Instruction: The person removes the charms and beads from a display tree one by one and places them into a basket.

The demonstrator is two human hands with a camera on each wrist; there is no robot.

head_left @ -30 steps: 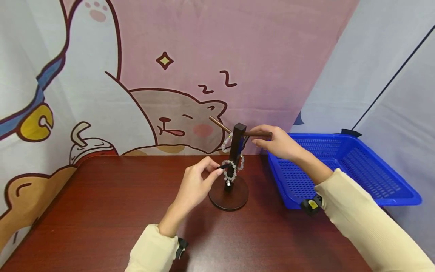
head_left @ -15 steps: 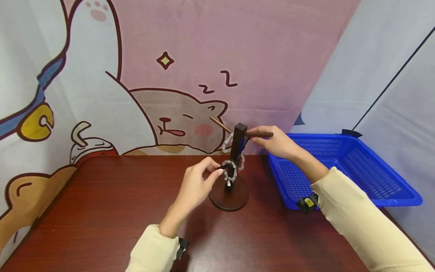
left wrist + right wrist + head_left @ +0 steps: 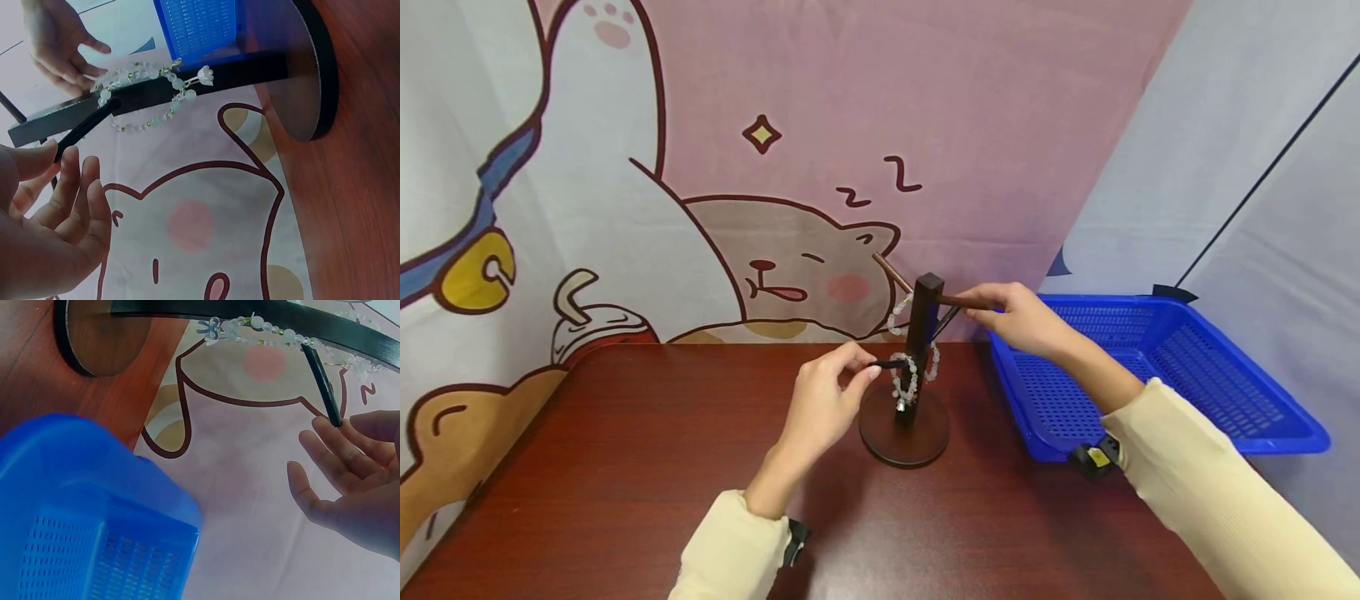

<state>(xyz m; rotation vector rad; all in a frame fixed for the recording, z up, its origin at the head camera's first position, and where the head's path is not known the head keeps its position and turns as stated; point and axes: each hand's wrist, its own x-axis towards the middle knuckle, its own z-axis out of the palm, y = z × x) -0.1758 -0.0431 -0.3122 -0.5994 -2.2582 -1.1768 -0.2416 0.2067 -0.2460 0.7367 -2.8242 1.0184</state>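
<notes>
The head view shows a dark wooden stand (image 3: 927,321) on a table (image 3: 662,467), with a hand on either side of it. We find the left hand (image 3: 823,396) to the left of the stand, thumb and forefinger closed in a pinch on the tip of its front peg (image 3: 84,130); the left wrist view shows the other fingers loosely bent. The right hand (image 3: 1026,317) is to the right of the stand, with thumb and fingertips together on the end of a rear peg (image 3: 322,384) and the remaining fingers spread. In the head view, an upper peg (image 3: 958,302) crosses in front of that hand and partly hides the grip.

A beaded bracelet (image 3: 150,74) with a white flower charm (image 3: 205,75) hangs around the front peg, against the stand's post. A second bracelet (image 3: 933,363) shows at the stand's right, its near side covered by the post. A third bracelet (image 3: 898,317) hangs at the stand's upper left, also partly screened; we cannot make out its full loop.

We note a blue basket (image 3: 1011,408) right of the stand, cut off in both wrist views. A printed curtain (image 3: 1000,125) hangs behind the stand.
</notes>
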